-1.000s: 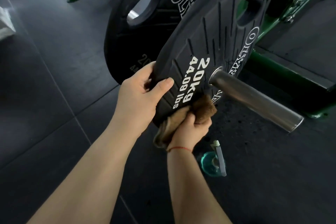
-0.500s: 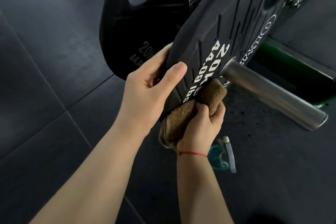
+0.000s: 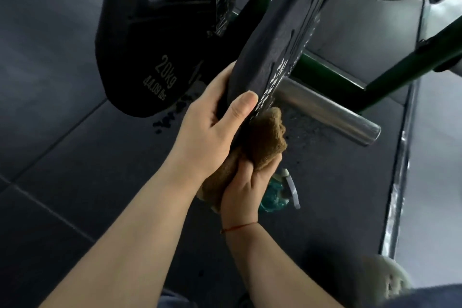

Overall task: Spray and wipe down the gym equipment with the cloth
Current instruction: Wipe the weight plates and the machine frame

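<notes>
I have my left hand (image 3: 212, 130) clamped on the lower rim of the near black rubber weight plate (image 3: 280, 45). The fingers curl round behind the edge and the thumb lies flat on the front face, to stop the plate turning on the bright steel bar sleeve (image 3: 325, 110) while I rub it. My right hand (image 3: 246, 190) is closed tight round a bunched brown terry cloth (image 3: 267, 132), fingers wrapped into the folds. It pushes the wad up against the plate's face just below the sleeve, beside the left thumb. Bunching the cloth gives a firm pad for the ribbed surface. The teal-tinted clear plastic spray bottle (image 3: 275, 197) sits on the dark rubber floor (image 3: 75, 157) just behind my right hand, untouched but within reach, so I judge this to be the wiping step. A second black 20kg plate (image 3: 150, 57) hangs further back on the green steel frame (image 3: 325, 72), and I reckon it is next.
</notes>
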Motion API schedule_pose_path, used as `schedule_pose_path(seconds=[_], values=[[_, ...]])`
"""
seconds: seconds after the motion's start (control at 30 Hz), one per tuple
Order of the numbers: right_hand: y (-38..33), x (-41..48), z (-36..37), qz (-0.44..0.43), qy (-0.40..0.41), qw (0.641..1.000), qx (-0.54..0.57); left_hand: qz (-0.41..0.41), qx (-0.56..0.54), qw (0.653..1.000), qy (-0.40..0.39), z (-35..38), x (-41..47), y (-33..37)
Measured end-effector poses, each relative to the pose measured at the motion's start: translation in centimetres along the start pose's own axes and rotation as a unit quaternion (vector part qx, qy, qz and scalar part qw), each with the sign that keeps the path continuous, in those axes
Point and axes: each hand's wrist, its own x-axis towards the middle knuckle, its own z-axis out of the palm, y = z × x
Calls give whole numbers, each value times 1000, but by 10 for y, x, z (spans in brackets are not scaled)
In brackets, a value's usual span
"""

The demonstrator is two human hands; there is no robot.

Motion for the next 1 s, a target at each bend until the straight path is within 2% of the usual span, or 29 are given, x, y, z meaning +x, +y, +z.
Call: schedule_pose_path(seconds=[0.1,0.3,0.37,0.43,0.53,0.6,0.73,0.83,0.93,1.0], values=[[14,13,-1,57,19,998,-4,-4,8,1000,5,0,0,-3],[19,63,-10,148,-11,989,-17,-9,29,999,21,3,-4,3],[9,78,-9,184,-4,982,-32,-13,30,998,44,6,-6,8],[-9,79,-4,178,-8,983,-34,-18,8,997,79,6,-6,12],[-50,63,-4,107,-19,994,-18,-22,1,993,115,5,-6,16],[-76,53,-5,44,-39,998,9,-33,19,993,113,5,-7,20],[-114,57,-3,-145,-74,987,16,-52,-41,992,110,7,-5,28],[-121,71,-2,-293,-82,952,-40,-60,-67,990,105,4,-1,32],[-140,90,1,-429,-101,885,-150,-64,-73,988,117,8,-1,35],[-156,103,3,-487,-116,838,-216,-62,-68,987,132,14,-1,36]])
